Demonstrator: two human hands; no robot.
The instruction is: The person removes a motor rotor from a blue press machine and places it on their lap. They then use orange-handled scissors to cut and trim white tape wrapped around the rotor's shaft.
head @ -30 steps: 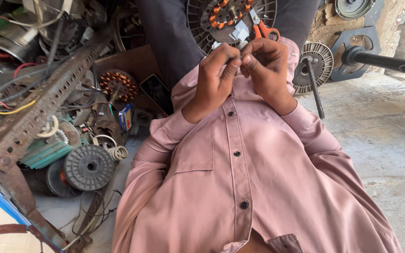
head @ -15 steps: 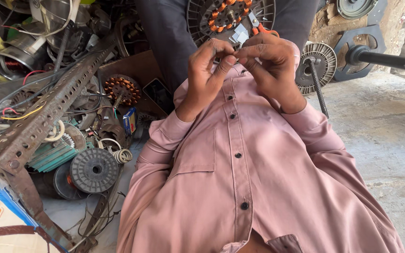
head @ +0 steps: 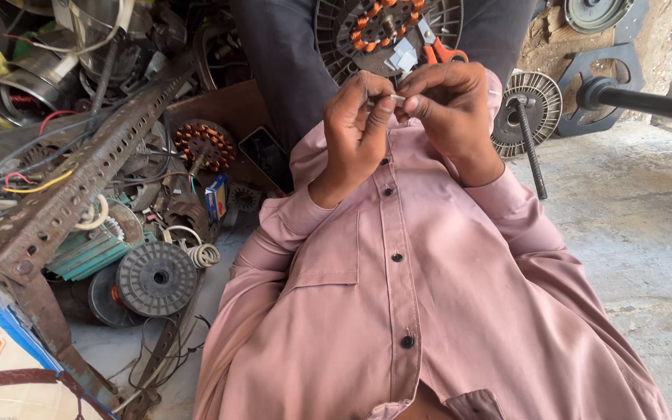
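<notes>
Both my hands are raised in front of my pink buttoned shirt (head: 398, 295). My left hand (head: 355, 128) and my right hand (head: 449, 105) meet at the fingertips and pinch a small thin white piece (head: 397, 98) between them. Just beyond the hands lies a round motor stator (head: 375, 23) with orange copper windings, resting between my dark trouser legs. Orange-handled scissors (head: 439, 48) and a few small white pieces lie on that stator.
A heap of scrap fills the left: a rusty perforated angle bar (head: 64, 202), another wound stator (head: 205, 145), a grey ribbed disc (head: 155, 278), wires and metal cans. A finned rotor with a long threaded rod (head: 529, 140) stands right, on the bare concrete floor (head: 631, 233).
My hands have stayed joined at the fingertips, shifting slightly while working the small white piece. The view has drifted a little; nothing else moved.
</notes>
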